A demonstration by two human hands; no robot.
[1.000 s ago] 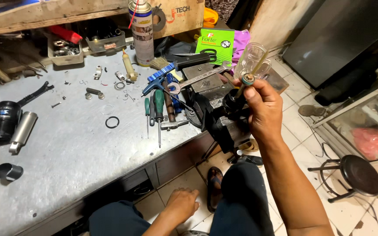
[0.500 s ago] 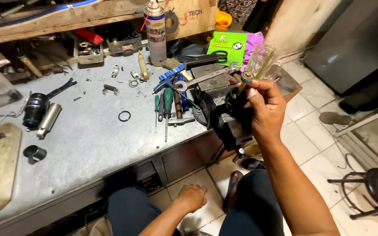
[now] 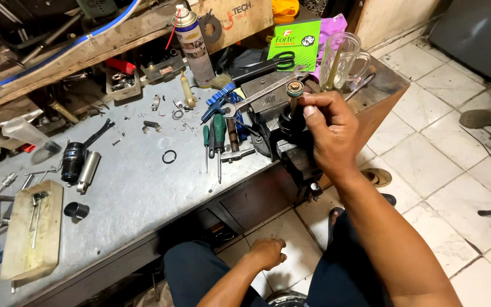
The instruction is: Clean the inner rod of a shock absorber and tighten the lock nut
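While the right hand (image 3: 328, 128) grips it: the black part (image 3: 291, 122) sits over the vise (image 3: 296, 159) at the counter's (image 3: 132, 193) right end, a thin stem with a round metal cap (image 3: 295, 88) rising out of its top.
Right hand: fingers curled tight round the black part, thumb pressed near the stem; closed on it.
Left hand: (image 3: 265, 253) down on the person's knee, loosely curled, holding nothing.
Done so far: judging by how things lie, pieces are already off and spread out — a black ring (image 3: 169, 156), a black cylinder (image 3: 74, 161) beside a silver tube (image 3: 88, 170), a short black sleeve (image 3: 76, 211).
Left to do: the stem part looks mid-job, in the hand and not set down; whether the vise clamps it cannot be told.
Long axis: runs near upright, along the stem.
Which way it points: the capped end up and slightly away from the person, the black body end down toward the vise.
Nearby: screwdrivers (image 3: 218, 136) and a wrench (image 3: 262, 94) lie just left of the vise; a spray can (image 3: 194, 42) stands behind; a glass mug (image 3: 345, 59) stands beyond the hand.
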